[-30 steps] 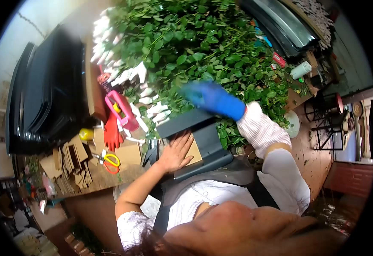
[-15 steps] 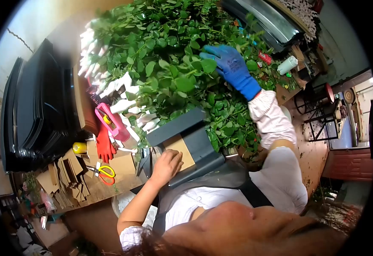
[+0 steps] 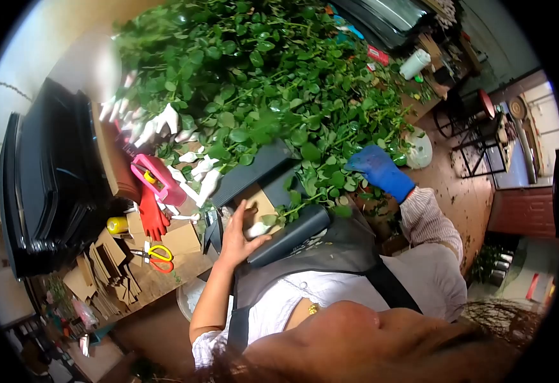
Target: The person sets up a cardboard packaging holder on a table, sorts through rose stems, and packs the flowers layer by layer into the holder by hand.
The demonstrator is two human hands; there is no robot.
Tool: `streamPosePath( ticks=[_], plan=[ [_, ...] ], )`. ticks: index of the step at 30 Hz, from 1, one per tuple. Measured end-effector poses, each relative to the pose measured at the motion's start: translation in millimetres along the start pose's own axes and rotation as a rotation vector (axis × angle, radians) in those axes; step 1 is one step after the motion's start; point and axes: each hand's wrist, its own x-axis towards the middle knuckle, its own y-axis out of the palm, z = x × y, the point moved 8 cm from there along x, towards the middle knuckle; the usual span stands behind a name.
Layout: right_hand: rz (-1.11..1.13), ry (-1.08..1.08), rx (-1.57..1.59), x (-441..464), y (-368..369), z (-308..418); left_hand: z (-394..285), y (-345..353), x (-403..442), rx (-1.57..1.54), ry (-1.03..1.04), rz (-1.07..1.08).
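My right hand (image 3: 382, 171), in a blue glove, is closed at the end of a leafy flower stem (image 3: 321, 195). The stem's white-covered head (image 3: 258, 229) lies on brown cardboard (image 3: 258, 203) inside a dark grey folded wrapper (image 3: 251, 175). My bare left hand (image 3: 236, 235) is beside that head, thumb and fingers spread around it. A large heap of green leafy stems (image 3: 241, 83) fills the table beyond, several white-covered heads (image 3: 164, 121) sticking out at its left.
Left of the wrapper are a pink holder (image 3: 153, 180), a red glove (image 3: 153, 217), scissors (image 3: 158, 256), yellow tape (image 3: 118, 225) and cardboard pieces (image 3: 104, 262). Black sheets (image 3: 56, 185) stand stacked at far left. A white bottle (image 3: 415, 64) is at the back right.
My right hand has come back from the heap towards my body, bringing a leafy stem over the wrapper. My left hand has lifted off the cardboard and spread its fingers by the white head.
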Motion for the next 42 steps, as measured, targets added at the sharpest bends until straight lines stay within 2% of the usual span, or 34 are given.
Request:
streamPosePath(
  ticks=[1, 2, 4, 5, 7, 9, 11, 14, 17, 19, 20, 21, 22, 24, 27, 28, 29, 30, 31, 32, 35, 38, 41, 42],
  plan=[
    [0.006, -0.019, -0.005, -6, 9, 1, -1, 3, 2, 0.085, 0.095, 0.048],
    [0.112, 0.081, -0.051, -13, 23, -11, -3, 7, 4, 0.170, 0.193, 0.088],
    [0.326, 0.264, -0.140, -3, 22, -20, -7, 10, 5, 0.185, 0.148, 0.092],
    [0.587, 0.500, -0.116, 12, 1, -21, -9, 8, 4, 0.196, 0.125, 0.097],
    [0.080, 0.212, -0.060, 59, -48, -6, -15, 7, 6, 0.208, 0.127, 0.174],
    [-0.429, 0.030, -0.038, 110, -85, 13, -15, 9, 7, 0.204, 0.097, 0.231],
    [-0.566, -0.096, -0.027, 157, -58, 14, -17, 10, 7, 0.187, 0.092, 0.217],
    [0.230, 0.186, -0.084, 224, 50, -26, -18, 9, 7, 0.162, 0.093, 0.212],
    [0.102, 0.159, -0.030, 253, 1, -12, -15, 9, 7, 0.188, 0.082, 0.225],
    [-0.112, 0.110, -0.181, 256, -66, 4, -15, 9, 9, 0.181, 0.082, 0.217],
    [-0.094, 0.181, -0.263, 267, -83, 0, -15, 9, 7, 0.178, 0.077, 0.216],
    [-0.259, 0.141, -0.185, 269, -115, 1, -17, 7, 9, 0.193, 0.083, 0.216],
    [-0.490, -0.030, -0.193, 271, -130, -5, -19, 6, 11, 0.178, 0.058, 0.232],
    [-0.239, 0.191, -0.548, 313, -115, -46, -23, 5, 13, 0.198, 0.078, 0.245],
    [-0.196, 0.201, -0.504, 316, -71, -60, -21, 2, 14, 0.189, 0.060, 0.263],
    [0.027, 0.146, -0.405, 308, -47, -42, -20, 4, 13, 0.181, 0.054, 0.264],
    [0.124, 0.009, -0.278, 298, -6, -35, -20, 4, 13, 0.163, 0.040, 0.262],
    [0.286, 0.097, -0.183, 284, 22, -27, -21, 4, 14, 0.159, 0.036, 0.256],
    [0.434, 0.099, -0.219, 272, 59, -27, -22, 3, 14, 0.156, 0.033, 0.252],
    [0.428, 0.084, -0.246, 270, 80, -31, -23, 3, 14, 0.154, 0.031, 0.249],
    [0.364, 0.074, -0.249, 270, 77, -38, -19, 5, 12, 0.173, 0.035, 0.258],
    [-0.283, -0.081, -0.126, 248, -27, -6, -21, 5, 12, 0.171, 0.030, 0.238],
    [-0.199, 0.023, -0.110, 245, -39, -19, -21, 8, 11, 0.157, 0.037, 0.224],
    [-0.315, 0.008, -0.136, 236, -56, -12, -21, 6, 11, 0.157, 0.035, 0.224]
  ],
)
